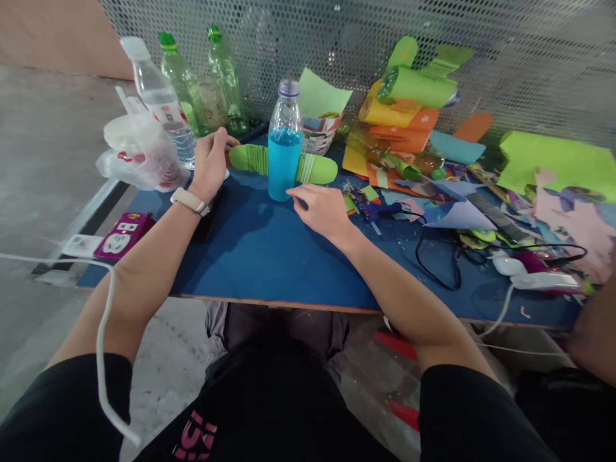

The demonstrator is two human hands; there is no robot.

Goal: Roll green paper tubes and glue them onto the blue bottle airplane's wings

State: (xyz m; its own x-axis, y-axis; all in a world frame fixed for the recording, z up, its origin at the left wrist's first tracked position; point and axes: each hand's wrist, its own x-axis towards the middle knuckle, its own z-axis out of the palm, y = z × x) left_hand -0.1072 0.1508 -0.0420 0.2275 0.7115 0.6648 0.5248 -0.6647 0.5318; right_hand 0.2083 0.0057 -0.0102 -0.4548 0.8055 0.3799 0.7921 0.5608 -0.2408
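White cable [106, 308], blue-filled bottle [283, 160], long axis upright, neck [289, 90] up

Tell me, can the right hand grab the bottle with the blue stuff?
Probably yes: the right hand is close beside the base of the bottle of blue liquid, and nothing seems to stand between them.

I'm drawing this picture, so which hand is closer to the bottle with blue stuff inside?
Right. The right hand is right by the lower right side of the bottle. The left hand is farther away, on its left, by one end of the green strip.
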